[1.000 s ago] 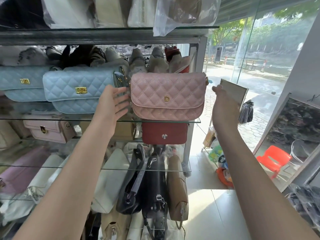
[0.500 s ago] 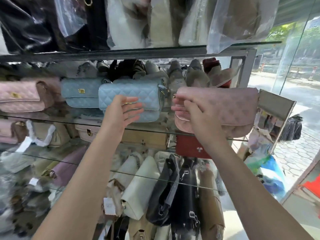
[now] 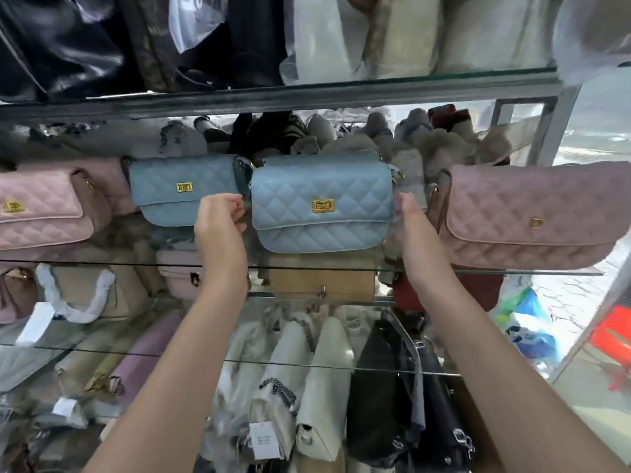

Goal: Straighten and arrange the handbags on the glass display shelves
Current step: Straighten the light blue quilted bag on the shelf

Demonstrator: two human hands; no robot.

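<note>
A light-blue quilted handbag (image 3: 321,206) with a gold clasp sits in the middle of the glass shelf (image 3: 102,262). My left hand (image 3: 222,223) grips its left end with curled fingers. My right hand (image 3: 415,223) holds its right end, with the fingertips hidden behind the bag. A second light-blue quilted bag (image 3: 181,189) stands just to its left and slightly behind it. One pink quilted bag (image 3: 44,209) is at the far left and another pink quilted bag (image 3: 532,216) at the right end of the shelf.
Grey and dark wrapped bags (image 3: 341,138) crowd the back of the same shelf. A tan bag (image 3: 321,281) and a red bag (image 3: 478,291) sit on the shelf below, and white and black bags (image 3: 392,387) hang lower. Plastic-wrapped bags fill the top shelf (image 3: 307,93). A glass wall is on the right.
My right hand let go of the right pink bag and moved left to the blue bag's right end. My left hand closed on its left end. The view shifted left.
</note>
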